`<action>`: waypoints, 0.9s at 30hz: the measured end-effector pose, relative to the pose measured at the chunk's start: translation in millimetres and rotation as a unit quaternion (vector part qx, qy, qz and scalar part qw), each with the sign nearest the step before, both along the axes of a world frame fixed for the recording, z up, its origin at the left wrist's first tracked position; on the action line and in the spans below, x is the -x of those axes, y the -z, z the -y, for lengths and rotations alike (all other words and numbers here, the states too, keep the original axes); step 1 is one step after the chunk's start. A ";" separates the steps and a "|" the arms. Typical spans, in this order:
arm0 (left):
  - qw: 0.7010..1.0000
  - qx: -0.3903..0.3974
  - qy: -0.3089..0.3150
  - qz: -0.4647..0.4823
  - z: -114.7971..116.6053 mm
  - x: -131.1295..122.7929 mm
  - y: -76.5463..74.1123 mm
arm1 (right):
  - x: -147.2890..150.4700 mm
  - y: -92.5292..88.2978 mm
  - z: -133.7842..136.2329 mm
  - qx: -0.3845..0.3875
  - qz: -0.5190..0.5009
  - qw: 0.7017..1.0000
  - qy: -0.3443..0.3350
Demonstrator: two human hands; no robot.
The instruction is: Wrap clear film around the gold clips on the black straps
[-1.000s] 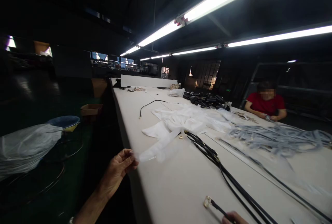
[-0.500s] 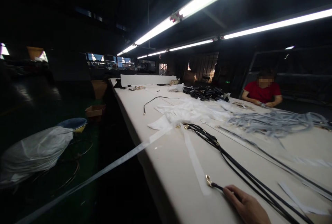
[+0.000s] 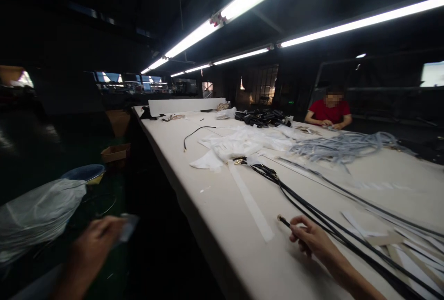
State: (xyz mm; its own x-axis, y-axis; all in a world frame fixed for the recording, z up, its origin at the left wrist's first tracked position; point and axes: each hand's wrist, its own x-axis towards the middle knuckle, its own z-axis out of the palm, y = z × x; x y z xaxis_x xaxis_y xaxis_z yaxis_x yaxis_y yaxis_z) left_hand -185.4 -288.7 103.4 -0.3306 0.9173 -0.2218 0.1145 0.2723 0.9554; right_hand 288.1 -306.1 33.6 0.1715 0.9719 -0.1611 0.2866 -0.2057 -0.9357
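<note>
My right hand [image 3: 307, 239] rests on the long white table [image 3: 222, 226] and pinches the end of a thin black strap [image 3: 285, 221] with a small gold tip. Several more black straps [image 3: 312, 212] run from beside it back to a heap of white wrappers [image 3: 239, 147]. One flat white strip [image 3: 251, 207] lies on the table left of my right hand. My left hand [image 3: 93, 249] is off the table's left edge, blurred by motion, closed on a pale strip of wrapper [image 3: 128, 228].
A person in a red shirt [image 3: 328, 111] sits at the far right side, hands on the table. Grey straps [image 3: 343, 145] and a pile of black parts [image 3: 262, 117] lie farther back. Left of the table are a clear plastic bag [image 3: 38, 212], a blue basin [image 3: 83, 172] and cardboard boxes [image 3: 114, 153].
My left hand pulled a long white strip off the table's edge and now holds it low at the left. My right hand came up into view on the black strap's end. The view turned right.
</note>
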 end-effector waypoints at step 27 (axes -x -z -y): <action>0.872 -0.048 0.422 0.244 35.7 -232.8 57.4 | 55.3 -64.8 73.6 0.015 -0.088 0.995 -0.051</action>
State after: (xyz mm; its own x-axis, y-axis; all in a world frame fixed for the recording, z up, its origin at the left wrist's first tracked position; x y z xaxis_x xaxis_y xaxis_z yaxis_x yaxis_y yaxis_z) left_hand 47.4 -324.4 45.9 0.5836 0.8102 -0.0551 -0.1922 0.2037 0.9600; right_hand 232.8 -379.7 98.4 0.0384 0.9772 -0.2086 0.1399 -0.2119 -0.9672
